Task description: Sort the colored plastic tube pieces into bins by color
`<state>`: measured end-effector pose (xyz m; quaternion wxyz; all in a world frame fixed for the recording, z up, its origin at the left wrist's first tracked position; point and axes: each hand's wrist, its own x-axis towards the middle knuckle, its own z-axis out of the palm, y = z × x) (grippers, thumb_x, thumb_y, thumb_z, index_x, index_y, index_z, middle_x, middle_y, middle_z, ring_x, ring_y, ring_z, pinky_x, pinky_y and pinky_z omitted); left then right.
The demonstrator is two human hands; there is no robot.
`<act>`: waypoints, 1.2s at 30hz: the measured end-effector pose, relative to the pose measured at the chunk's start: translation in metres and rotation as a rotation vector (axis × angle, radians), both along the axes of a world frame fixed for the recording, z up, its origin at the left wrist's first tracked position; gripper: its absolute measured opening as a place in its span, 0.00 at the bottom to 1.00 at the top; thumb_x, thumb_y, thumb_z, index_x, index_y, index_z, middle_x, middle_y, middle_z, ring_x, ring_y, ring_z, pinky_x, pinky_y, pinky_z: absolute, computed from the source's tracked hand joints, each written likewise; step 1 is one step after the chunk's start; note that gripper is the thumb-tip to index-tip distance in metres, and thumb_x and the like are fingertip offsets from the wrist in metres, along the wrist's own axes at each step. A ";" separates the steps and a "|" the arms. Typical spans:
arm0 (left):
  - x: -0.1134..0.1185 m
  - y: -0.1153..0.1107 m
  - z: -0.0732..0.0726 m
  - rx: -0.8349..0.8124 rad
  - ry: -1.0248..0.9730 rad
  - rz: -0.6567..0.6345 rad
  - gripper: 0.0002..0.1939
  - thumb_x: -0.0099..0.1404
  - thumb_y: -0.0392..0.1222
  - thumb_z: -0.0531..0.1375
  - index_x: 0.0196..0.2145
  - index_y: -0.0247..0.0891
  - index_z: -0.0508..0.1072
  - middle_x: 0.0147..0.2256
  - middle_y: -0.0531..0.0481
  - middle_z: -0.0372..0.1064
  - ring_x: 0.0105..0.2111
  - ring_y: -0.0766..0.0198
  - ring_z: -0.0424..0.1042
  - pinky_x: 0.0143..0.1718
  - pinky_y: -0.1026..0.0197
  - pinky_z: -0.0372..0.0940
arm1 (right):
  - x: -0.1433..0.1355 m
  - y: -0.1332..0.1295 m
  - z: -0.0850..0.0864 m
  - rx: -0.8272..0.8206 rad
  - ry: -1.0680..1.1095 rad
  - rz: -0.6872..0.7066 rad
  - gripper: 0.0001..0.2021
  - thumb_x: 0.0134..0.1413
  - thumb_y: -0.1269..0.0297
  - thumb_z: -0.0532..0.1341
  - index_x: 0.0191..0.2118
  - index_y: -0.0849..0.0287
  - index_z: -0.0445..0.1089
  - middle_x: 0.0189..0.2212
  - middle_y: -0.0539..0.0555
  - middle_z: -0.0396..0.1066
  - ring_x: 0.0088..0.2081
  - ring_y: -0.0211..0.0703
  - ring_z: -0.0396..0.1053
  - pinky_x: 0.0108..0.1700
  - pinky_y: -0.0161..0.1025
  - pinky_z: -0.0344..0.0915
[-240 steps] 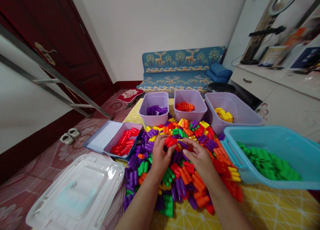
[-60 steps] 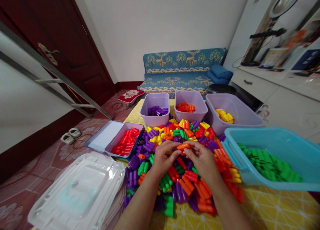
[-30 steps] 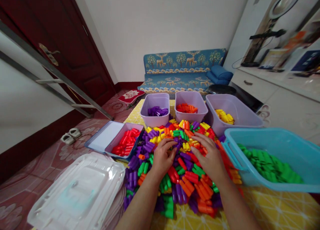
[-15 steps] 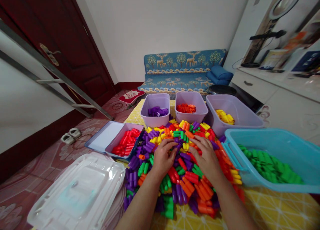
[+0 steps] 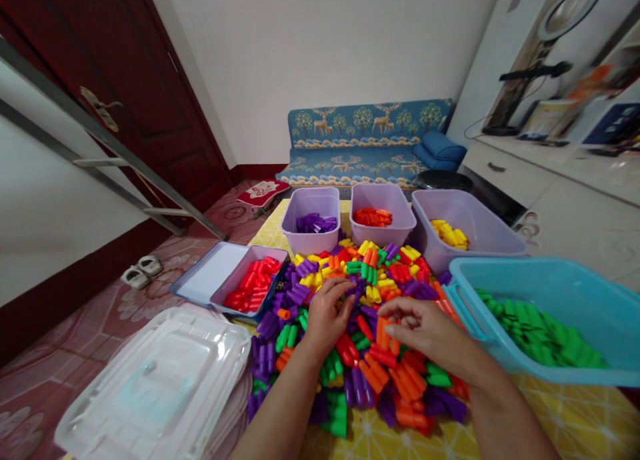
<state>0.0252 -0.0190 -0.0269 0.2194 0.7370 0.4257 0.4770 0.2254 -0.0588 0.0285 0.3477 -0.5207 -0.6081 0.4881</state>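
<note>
Orange ribbed plastic piece (image 5: pixel 384 332) sits between the thumb and fingers of your right hand (image 5: pixel 425 330), low over the loose heap of coloured plastic pieces (image 5: pixel 286 337) on the yellow-patterned counter (image 5: pixel 550 407). Your left hand (image 5: pixel 325 313) is curled over the heap beside a dark purple plastic piece (image 5: pixel 356 288); you can't tell from here whether it grips anything. Your right-hand hold looks like a fingertip pinch, so a bump against the neighbours could twist the piece out, and it would blend in with the similar orange ones below. The heap is uneven, so pressing or dragging a wrist through it may send pieces sliding towards the near edge. Red and orange look close in this light, which invites a mix-up. A wide forearm swing could knock the turquoise plastic bin (image 5: pixel 470 313), close on your right.
</note>
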 end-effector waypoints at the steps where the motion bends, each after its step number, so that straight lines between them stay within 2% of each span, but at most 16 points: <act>1: 0.000 0.000 0.000 0.003 -0.001 0.000 0.10 0.65 0.35 0.57 0.43 0.39 0.75 0.44 0.44 0.71 0.45 0.60 0.71 0.48 0.57 0.67 | 0.001 0.000 0.001 0.008 0.006 -0.025 0.10 0.44 0.61 0.67 0.35 0.59 0.75 0.23 0.49 0.71 0.23 0.38 0.68 0.24 0.33 0.65; 3: 0.000 0.001 0.000 0.009 -0.008 0.000 0.10 0.64 0.35 0.57 0.42 0.39 0.75 0.43 0.44 0.71 0.45 0.60 0.71 0.48 0.57 0.67 | 0.000 0.001 0.003 0.102 0.147 -0.190 0.13 0.48 0.59 0.65 0.40 0.58 0.73 0.31 0.53 0.75 0.31 0.43 0.73 0.29 0.35 0.70; 5: 0.000 0.001 0.000 0.016 -0.017 0.001 0.10 0.64 0.34 0.57 0.42 0.39 0.76 0.43 0.44 0.71 0.45 0.60 0.71 0.47 0.57 0.68 | -0.005 0.003 0.006 0.273 0.337 -0.374 0.21 0.52 0.57 0.63 0.52 0.53 0.66 0.47 0.58 0.72 0.45 0.48 0.73 0.40 0.40 0.72; 6: 0.000 0.001 0.000 0.017 -0.021 0.002 0.10 0.64 0.34 0.58 0.42 0.39 0.76 0.43 0.45 0.71 0.45 0.59 0.71 0.47 0.57 0.68 | -0.008 0.005 0.006 0.354 0.395 -0.422 0.24 0.54 0.57 0.62 0.56 0.50 0.61 0.55 0.58 0.66 0.51 0.50 0.70 0.45 0.43 0.72; 8: 0.000 0.001 -0.001 0.016 -0.021 0.006 0.10 0.64 0.34 0.58 0.43 0.40 0.75 0.44 0.44 0.71 0.45 0.59 0.71 0.48 0.56 0.68 | -0.011 0.008 0.004 0.439 0.375 -0.413 0.26 0.56 0.59 0.61 0.59 0.47 0.57 0.61 0.58 0.59 0.58 0.51 0.64 0.51 0.47 0.69; 10: 0.000 0.001 -0.002 0.012 -0.012 0.007 0.11 0.64 0.34 0.58 0.43 0.40 0.75 0.44 0.44 0.71 0.46 0.59 0.71 0.49 0.56 0.67 | -0.013 0.011 -0.005 0.474 0.185 -0.353 0.20 0.56 0.60 0.60 0.55 0.49 0.63 0.59 0.57 0.62 0.58 0.50 0.63 0.54 0.50 0.66; 12: 0.001 0.001 -0.003 0.006 -0.006 0.007 0.11 0.64 0.35 0.58 0.43 0.40 0.75 0.44 0.44 0.71 0.46 0.59 0.71 0.49 0.56 0.67 | -0.014 0.015 -0.017 0.537 -0.096 -0.279 0.14 0.56 0.60 0.61 0.49 0.52 0.70 0.55 0.57 0.65 0.58 0.51 0.63 0.57 0.53 0.62; 14: 0.001 0.000 -0.002 0.001 -0.005 0.006 0.10 0.64 0.35 0.58 0.43 0.40 0.75 0.44 0.44 0.71 0.45 0.59 0.71 0.48 0.56 0.67 | -0.017 0.019 -0.029 0.611 -0.346 -0.211 0.14 0.55 0.59 0.61 0.47 0.53 0.73 0.56 0.58 0.64 0.60 0.53 0.59 0.61 0.56 0.57; 16: 0.001 0.000 -0.002 -0.002 -0.006 0.005 0.10 0.64 0.36 0.58 0.42 0.40 0.76 0.44 0.44 0.71 0.45 0.59 0.71 0.48 0.56 0.68 | -0.022 0.021 -0.039 0.646 -0.522 -0.152 0.17 0.55 0.57 0.61 0.50 0.52 0.73 0.60 0.59 0.60 0.64 0.57 0.51 0.62 0.58 0.53; 19: 0.001 0.000 0.000 -0.009 0.001 0.002 0.09 0.64 0.36 0.58 0.41 0.39 0.76 0.44 0.44 0.71 0.45 0.59 0.71 0.48 0.56 0.68 | -0.028 0.020 -0.047 0.629 -0.696 -0.094 0.19 0.58 0.55 0.58 0.54 0.50 0.70 0.66 0.56 0.51 0.67 0.60 0.40 0.63 0.61 0.50; 21: 0.001 0.000 0.001 -0.012 0.003 0.004 0.09 0.64 0.35 0.58 0.41 0.39 0.76 0.44 0.44 0.71 0.45 0.60 0.71 0.48 0.57 0.68 | -0.030 0.020 -0.050 0.601 -0.758 -0.086 0.21 0.61 0.55 0.54 0.57 0.52 0.67 0.66 0.55 0.50 0.68 0.60 0.38 0.63 0.62 0.48; 23: 0.001 0.000 0.001 -0.010 0.003 0.009 0.09 0.64 0.35 0.58 0.41 0.39 0.76 0.43 0.45 0.71 0.45 0.60 0.71 0.48 0.57 0.67 | -0.029 0.020 -0.052 0.584 -0.774 -0.090 0.22 0.63 0.55 0.51 0.59 0.57 0.66 0.65 0.57 0.52 0.67 0.60 0.40 0.63 0.63 0.48; 26: 0.001 0.000 0.000 -0.011 0.005 0.013 0.09 0.64 0.35 0.58 0.41 0.40 0.76 0.43 0.45 0.71 0.45 0.61 0.71 0.49 0.57 0.67 | -0.027 0.021 -0.054 0.587 -0.698 -0.149 0.22 0.64 0.56 0.49 0.57 0.61 0.67 0.62 0.60 0.60 0.65 0.57 0.50 0.63 0.62 0.49; 30: 0.001 0.000 -0.001 -0.016 0.007 0.011 0.10 0.64 0.35 0.58 0.42 0.40 0.76 0.44 0.45 0.70 0.45 0.61 0.70 0.49 0.57 0.67 | -0.025 0.022 -0.049 0.564 -0.480 -0.277 0.20 0.62 0.56 0.51 0.52 0.60 0.71 0.55 0.63 0.66 0.58 0.54 0.61 0.61 0.57 0.56; 33: 0.000 0.000 -0.001 -0.019 0.012 0.011 0.10 0.64 0.35 0.58 0.42 0.39 0.76 0.44 0.45 0.70 0.46 0.60 0.70 0.48 0.57 0.67 | -0.023 0.020 -0.039 0.503 -0.278 -0.374 0.19 0.57 0.56 0.57 0.50 0.60 0.72 0.54 0.63 0.67 0.56 0.55 0.65 0.57 0.55 0.63; 36: 0.000 0.001 -0.002 -0.018 0.019 0.012 0.09 0.65 0.36 0.57 0.41 0.39 0.76 0.44 0.44 0.71 0.46 0.60 0.70 0.48 0.57 0.67 | -0.021 0.014 -0.024 0.464 0.031 -0.573 0.22 0.55 0.57 0.59 0.54 0.58 0.68 0.56 0.62 0.65 0.54 0.54 0.67 0.52 0.53 0.67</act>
